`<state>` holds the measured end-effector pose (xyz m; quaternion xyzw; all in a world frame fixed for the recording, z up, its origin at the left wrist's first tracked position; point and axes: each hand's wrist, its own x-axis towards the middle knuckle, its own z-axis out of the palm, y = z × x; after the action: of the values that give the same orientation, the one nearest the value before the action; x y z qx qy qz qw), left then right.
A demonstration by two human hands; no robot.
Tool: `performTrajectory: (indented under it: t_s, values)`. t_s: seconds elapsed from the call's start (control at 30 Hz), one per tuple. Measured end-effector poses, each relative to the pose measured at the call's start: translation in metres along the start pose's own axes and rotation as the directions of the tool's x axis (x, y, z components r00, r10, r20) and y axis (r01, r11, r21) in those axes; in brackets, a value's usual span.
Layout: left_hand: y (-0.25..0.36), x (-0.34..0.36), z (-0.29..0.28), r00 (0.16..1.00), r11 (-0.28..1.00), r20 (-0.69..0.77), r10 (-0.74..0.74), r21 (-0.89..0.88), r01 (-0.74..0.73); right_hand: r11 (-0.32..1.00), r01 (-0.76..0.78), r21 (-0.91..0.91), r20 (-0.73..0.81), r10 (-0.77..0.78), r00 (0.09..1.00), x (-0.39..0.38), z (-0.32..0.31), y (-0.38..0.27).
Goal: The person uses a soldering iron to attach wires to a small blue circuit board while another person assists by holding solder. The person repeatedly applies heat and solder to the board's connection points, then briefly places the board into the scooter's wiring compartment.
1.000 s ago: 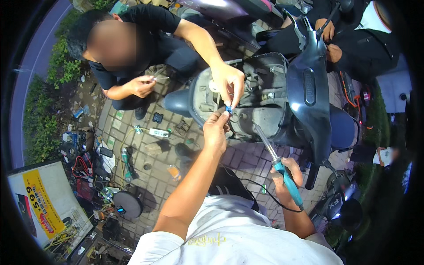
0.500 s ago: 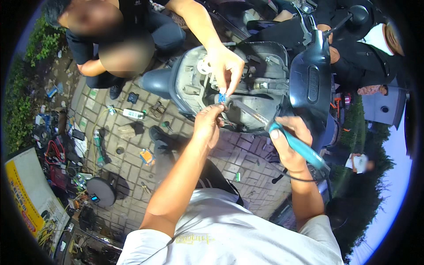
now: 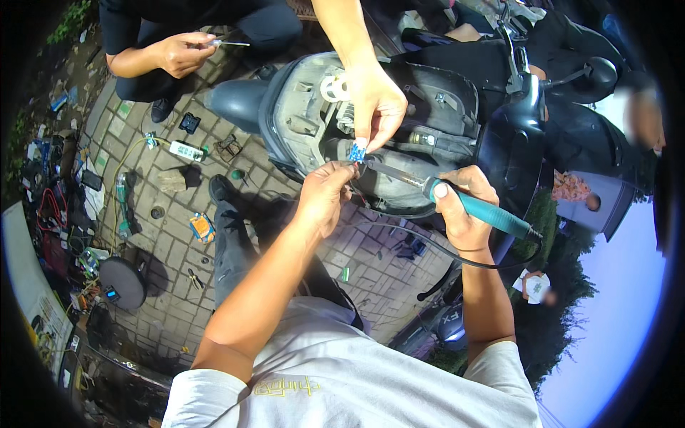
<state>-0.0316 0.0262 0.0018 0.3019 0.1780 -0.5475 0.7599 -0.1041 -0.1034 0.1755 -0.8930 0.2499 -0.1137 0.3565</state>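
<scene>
My left hand (image 3: 322,197) pinches thin wires just below a small blue connector piece (image 3: 356,153). Another person's hand (image 3: 374,103) reaches down from above and holds that blue piece between its fingertips. My right hand (image 3: 462,207) grips the teal handle of a soldering iron (image 3: 485,212), and its metal tip points left toward the blue piece. All this is over the opened body of a dark scooter (image 3: 399,114) with its panels off.
The other person crouches at the top left, their second hand (image 3: 178,53) holding a thin tool. Tools, wires and small parts lie scattered on the paved ground (image 3: 171,214) at left. A black cord (image 3: 442,257) trails from the iron.
The view has tilted down and closer to the scooter. The hands stay gathered at the blue piece, and the iron's tip has come nearer to it.
</scene>
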Motion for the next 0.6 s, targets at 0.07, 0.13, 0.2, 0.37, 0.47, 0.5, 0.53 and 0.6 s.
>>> performTrajectory:
  t_s: [0.07, 0.13, 0.2, 0.37, 0.47, 0.5, 0.53, 0.6]
  values:
    - [-0.0005, 0.0006, -0.0006, 1.0, 1.0, 0.006, 0.016, 0.0, -0.016, 0.999, -0.031, 0.018, -0.008, 0.031, 1.0, -0.0002, 0.0026, -0.0006]
    - [0.0009, 0.0003, 0.0006, 1.0, 1.0, 0.004, 0.011, 0.003, -0.011, 1.0, -0.02, 0.006, -0.007, 0.02, 1.0, 0.0003, 0.003, -0.0021]
    - [0.0001, 0.0, 0.0015, 0.999, 0.999, 0.008, 0.032, 0.009, -0.032, 1.0, 0.002, -0.003, 0.004, -0.002, 1.0, 0.0, 0.0024, -0.0002]
    - [-0.0015, -0.0001, 0.001, 0.998, 0.998, 0.009, 0.059, 0.015, -0.059, 1.0, -0.013, 0.021, 0.013, 0.013, 1.0, -0.0001, 0.0045, 0.0015]
    - [-0.0021, -0.0008, 0.0012, 0.999, 0.999, 0.005, 0.054, 0.007, -0.054, 1.0, 0.008, 0.014, 0.016, -0.008, 1.0, -0.0005, 0.0047, 0.0026]
    - [-0.0017, -0.0011, 0.0011, 0.999, 0.999, 0.003, 0.053, 0.007, -0.053, 1.0, 0.024, 0.01, 0.018, -0.025, 1.0, -0.0001, 0.0049, 0.0026]
    - [-0.001, -0.0018, 0.0016, 0.999, 0.999, 0.003, 0.052, 0.013, -0.052, 1.0, 0.018, 0.018, 0.019, -0.019, 1.0, -0.0002, 0.0052, 0.0023]
    - [0.0002, -0.0031, 0.0025, 0.999, 0.998, 0.002, 0.05, 0.023, -0.05, 0.999, 0.006, 0.033, 0.021, -0.007, 1.0, -0.0007, 0.0056, 0.0016]
